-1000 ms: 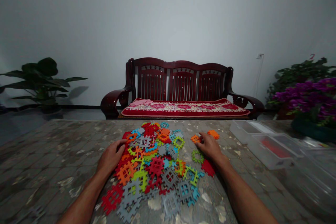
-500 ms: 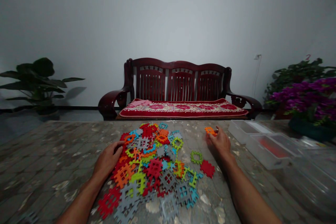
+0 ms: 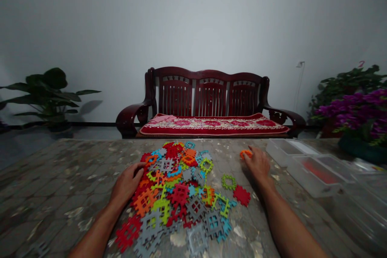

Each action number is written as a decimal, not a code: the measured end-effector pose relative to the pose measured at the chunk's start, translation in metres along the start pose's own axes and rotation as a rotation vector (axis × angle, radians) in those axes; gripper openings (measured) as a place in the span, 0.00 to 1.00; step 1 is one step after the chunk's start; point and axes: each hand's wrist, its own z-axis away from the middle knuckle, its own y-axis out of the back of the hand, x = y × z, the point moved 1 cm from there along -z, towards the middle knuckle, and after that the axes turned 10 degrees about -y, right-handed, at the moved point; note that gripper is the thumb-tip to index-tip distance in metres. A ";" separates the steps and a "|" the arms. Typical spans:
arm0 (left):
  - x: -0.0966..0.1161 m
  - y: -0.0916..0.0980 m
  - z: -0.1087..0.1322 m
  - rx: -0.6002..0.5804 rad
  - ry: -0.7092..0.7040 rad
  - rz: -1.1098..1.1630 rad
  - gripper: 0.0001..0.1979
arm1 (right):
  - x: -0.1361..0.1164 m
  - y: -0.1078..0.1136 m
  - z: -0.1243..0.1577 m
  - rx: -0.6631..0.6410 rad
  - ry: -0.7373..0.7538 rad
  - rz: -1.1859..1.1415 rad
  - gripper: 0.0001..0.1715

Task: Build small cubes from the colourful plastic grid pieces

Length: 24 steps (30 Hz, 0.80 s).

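A heap of plastic interlocking tiles (image 3: 180,193) in red, orange, green, grey and blue lies spread on the table. My left hand (image 3: 128,181) rests at the left edge of this heap, thumb apart from the fingers, with the fingertips by the red tiles and nothing seen in its grasp. To the right, my right hand (image 3: 257,164) pinches an orange interlocking tile (image 3: 246,154) between thumb and fingers, partly hidden by them. Nearer to me lie a green square frame tile (image 3: 229,182) and a solid red tile (image 3: 241,195), apart from the heap.
Clear plastic boxes (image 3: 314,179) stand on the right, one with something red inside. Purple flowers (image 3: 359,113) in a pot are behind them. A wooden bench (image 3: 211,92) with a red patterned cover stands beyond the patterned table (image 3: 75,193).
The orange tile in my right hand has tilted and come slightly lower, now seen more edge-on. My left hand stays at the heap. The whole view has shifted slightly.
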 end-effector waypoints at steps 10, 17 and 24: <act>0.001 -0.001 0.000 -0.002 0.007 0.021 0.20 | -0.081 -0.065 0.015 -0.499 0.442 -0.335 0.38; 0.003 0.001 0.002 -0.017 -0.007 0.028 0.21 | -0.121 -0.080 -0.004 -0.712 0.539 -0.185 0.50; 0.003 -0.001 0.001 -0.004 -0.003 0.028 0.20 | -0.116 -0.073 -0.004 -0.684 0.529 -0.162 0.41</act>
